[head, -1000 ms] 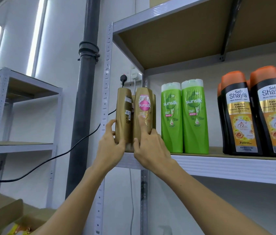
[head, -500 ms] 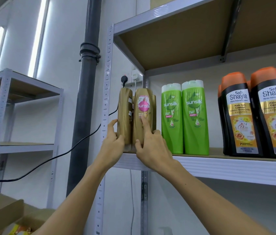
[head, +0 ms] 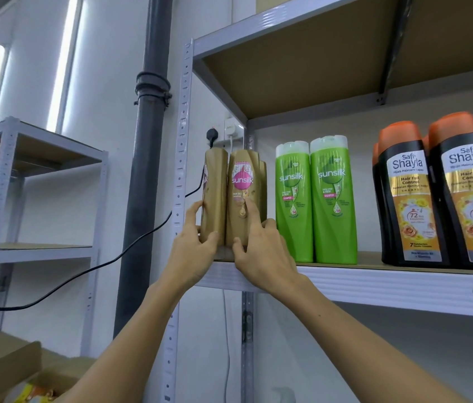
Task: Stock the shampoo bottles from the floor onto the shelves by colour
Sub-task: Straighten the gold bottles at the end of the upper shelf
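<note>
- I see two gold bottles standing side by side at the left end of the shelf [head: 375, 282].
- My left hand [head: 193, 251] grips the left gold bottle [head: 214, 196] low down. The fingers curl round its left side and the thumb presses its front.
- That bottle is turned a bit, so its label faces partly away from me.
- My right hand [head: 261, 251] holds the right gold bottle [head: 244, 193]. One finger lies up along its front, the thumb is at the bottom, and other fingers wrap round its right side.
- This bottle shows a pink label to me. There seem to be more gold bottles right behind it, but I cannot tell how many.
- Both gold bottles stand upright and touch each other.
- Two green bottles [head: 315, 202] stand just to the right, close to my right hand.
- Farther right stand black bottles [head: 439, 193] with orange caps, well apart from the green ones.
- A dark pipe [head: 145, 199] runs up the wall on the left of the shelf.
- A black plug [head: 211, 135] sits in a wall socket behind the gold bottles.
- A cardboard box [head: 11, 370] is down at the bottom left.
</note>
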